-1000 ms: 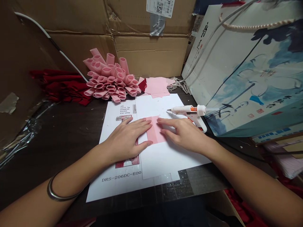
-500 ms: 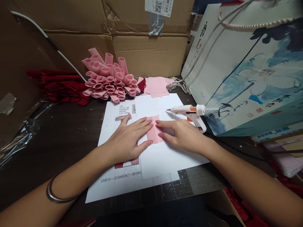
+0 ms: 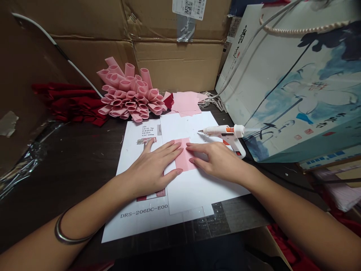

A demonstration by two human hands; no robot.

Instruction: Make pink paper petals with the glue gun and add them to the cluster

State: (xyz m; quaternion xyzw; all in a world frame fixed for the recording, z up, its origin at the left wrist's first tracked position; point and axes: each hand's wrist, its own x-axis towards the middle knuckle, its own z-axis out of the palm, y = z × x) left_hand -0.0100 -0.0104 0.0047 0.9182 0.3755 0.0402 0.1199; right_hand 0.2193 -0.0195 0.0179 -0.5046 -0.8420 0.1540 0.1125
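Note:
A small pink piece of fabric or paper (image 3: 183, 160) lies flat on white sheets of paper (image 3: 186, 195), with a faint crease down it. My left hand (image 3: 153, 165) is spread flat, its fingertips resting on the piece's left side. From the right, my right hand (image 3: 217, 160) touches the piece's right side with outstretched fingertips. Just behind my right hand a white glue gun (image 3: 225, 131) lies on its side, nozzle pointing left. Part of a printed picture on the paper is hidden under my left hand.
Behind the paper stands a bundle of rolled pink tubes (image 3: 129, 92), beside stacked pink pieces (image 3: 186, 103) and metal clips (image 3: 216, 101). Dark red fabric (image 3: 70, 105) lies at left. A cardboard box (image 3: 177, 64) closes off the back; a large paper bag (image 3: 293, 90) stands at right.
My hands have barely shifted; both still rest on the pink piece. The glue gun and the other things keep their places.

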